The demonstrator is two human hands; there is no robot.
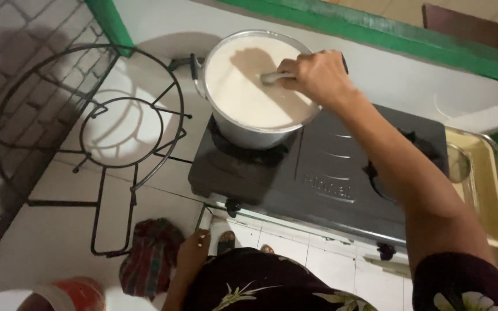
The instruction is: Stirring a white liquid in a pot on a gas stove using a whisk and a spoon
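Note:
A metal pot point(226, 124) full of creamy white liquid point(243, 86) stands on the left burner of a black two-burner gas stove point(318, 173). My right hand point(318, 75) is over the pot, closed on the handle of a metal spoon point(273, 76) whose bowl dips into the liquid. My left hand point(194, 247) hangs low beside my body near the counter's front edge; its fingers are partly hidden and it touches a small white object point(204, 220).
A black wire ring stand point(96, 144) sits on the white tiled counter left of the stove. A metal tray point(491, 184) holding a round metal piece lies at the right. A striped cloth point(151, 256) and an orange-and-white container point(59, 294) are at the lower left.

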